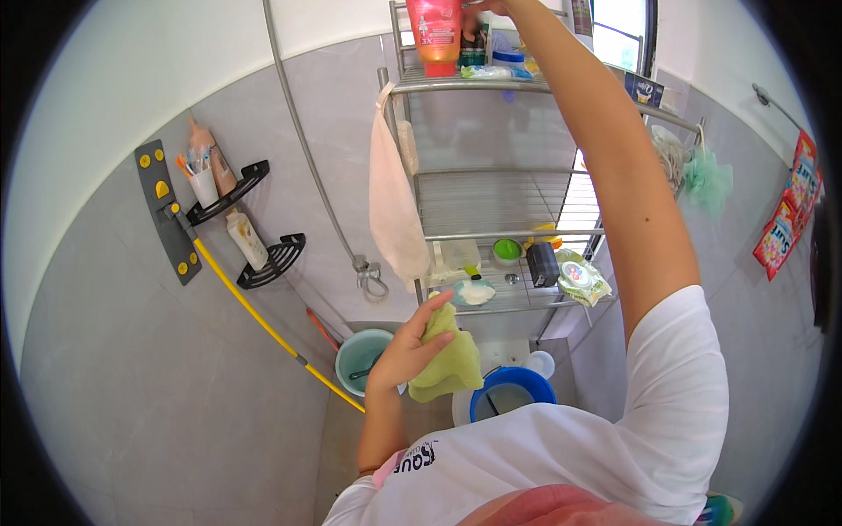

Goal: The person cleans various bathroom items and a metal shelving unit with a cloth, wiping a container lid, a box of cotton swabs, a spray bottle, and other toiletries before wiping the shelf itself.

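Observation:
My left hand (409, 352) holds a yellow-green cloth (454, 361) in front of my chest, below the metal rack. With my right arm raised, my right hand (493, 6) reaches the top shelf at the picture's upper edge, beside a red and orange squeeze tube (437, 33); only part of that hand shows, and its grip cannot be made out. Near it on the shelf are a dark bottle (472, 46), a jar with a blue lid (508, 59) and a white-and-green tube (493, 72) lying flat.
The rack's front rail (473, 86) carries a hanging pale pink cloth (395, 197). Lower down stand a black box (543, 265) and a wipes pack (582, 277). A teal bucket (365, 348) and a blue bucket (526, 381) are on the floor. A flat mop (168, 210) leans left, near black corner shelves (273, 263).

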The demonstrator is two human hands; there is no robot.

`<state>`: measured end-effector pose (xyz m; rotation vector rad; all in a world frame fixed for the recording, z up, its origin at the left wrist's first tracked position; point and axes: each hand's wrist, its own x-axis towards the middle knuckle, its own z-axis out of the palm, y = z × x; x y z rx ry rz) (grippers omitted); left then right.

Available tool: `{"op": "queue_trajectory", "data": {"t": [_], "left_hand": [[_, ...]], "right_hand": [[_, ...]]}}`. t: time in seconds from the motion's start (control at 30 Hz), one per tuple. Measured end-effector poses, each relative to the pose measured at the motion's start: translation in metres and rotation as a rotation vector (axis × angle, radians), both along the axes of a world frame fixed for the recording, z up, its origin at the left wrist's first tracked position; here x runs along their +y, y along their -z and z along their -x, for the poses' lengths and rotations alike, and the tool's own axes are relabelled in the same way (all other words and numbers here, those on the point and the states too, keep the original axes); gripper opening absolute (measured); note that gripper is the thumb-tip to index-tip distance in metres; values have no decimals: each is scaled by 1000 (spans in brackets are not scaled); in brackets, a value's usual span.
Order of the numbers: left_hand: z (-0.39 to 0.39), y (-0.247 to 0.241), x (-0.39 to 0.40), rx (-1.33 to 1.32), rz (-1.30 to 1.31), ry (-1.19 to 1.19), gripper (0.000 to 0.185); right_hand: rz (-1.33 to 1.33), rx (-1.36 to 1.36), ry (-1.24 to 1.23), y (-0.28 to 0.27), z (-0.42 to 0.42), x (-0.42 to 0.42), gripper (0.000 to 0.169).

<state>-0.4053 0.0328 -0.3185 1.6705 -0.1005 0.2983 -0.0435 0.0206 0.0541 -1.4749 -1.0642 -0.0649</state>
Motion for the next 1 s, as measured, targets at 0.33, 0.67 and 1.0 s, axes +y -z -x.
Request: {"op": "queue_trajectory", "data": {"t": [0.33, 0.67, 1.0], "left_hand": [[7, 7, 3, -26, -39, -30, 51], [14, 15, 9, -55, -42, -26, 49], [19, 15, 9, -50, -55, 7, 48]], "right_hand": [[51, 11, -79, -7, -21, 3, 17], [46, 6, -11, -5, -17, 6, 25], [-35, -14, 23, -11, 6, 12, 16]]}}
